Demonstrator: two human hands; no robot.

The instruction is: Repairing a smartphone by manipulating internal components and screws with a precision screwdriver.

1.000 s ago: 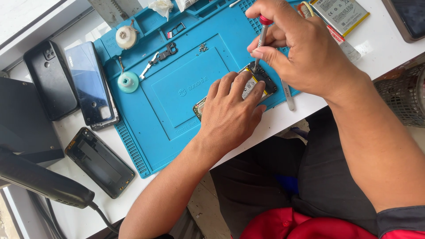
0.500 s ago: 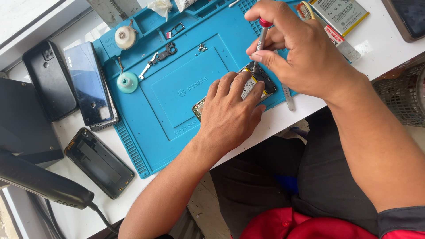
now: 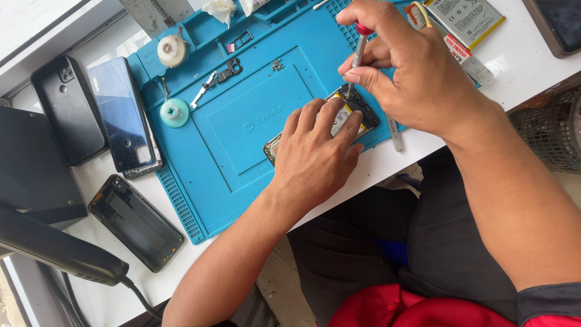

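On the blue repair mat (image 3: 242, 133), near its edge closest to the person, lay an opened phone body (image 3: 354, 112) with its yellowish inside partly showing. The left hand (image 3: 315, 160) pressed flat on that phone body, fingers (image 3: 330, 118) spread and lying across it, holding it down rather than gripping it. The right hand (image 3: 417, 72) stood just above the far end of the phone body, its fingers closed around a thin screwdriver (image 3: 357, 57) with a red cap; the forefinger sat on the cap, and the tip met the phone body at its upper corner. The screwdriver stood nearly upright, tilted slightly.

Beside the phone body, off the mat's edge on the white bench (image 3: 532, 54), lay a slim metal pair of tweezers (image 3: 394, 132). Farther along the mat from the phone body sat two small round pale reels (image 3: 173, 112), one white and one pale green, and between them and the phone body some small dark metal parts (image 3: 225, 72) and a cluster of tiny screws (image 3: 277, 64). Beyond the mat's left edge lay a dark blue phone back cover (image 3: 124, 115), a black case (image 3: 69, 109) beside it, and a black phone frame (image 3: 136, 221) nearer the person. Past the right hand, at the mat's far corner, lay a flat battery (image 3: 469, 21) with a white label.
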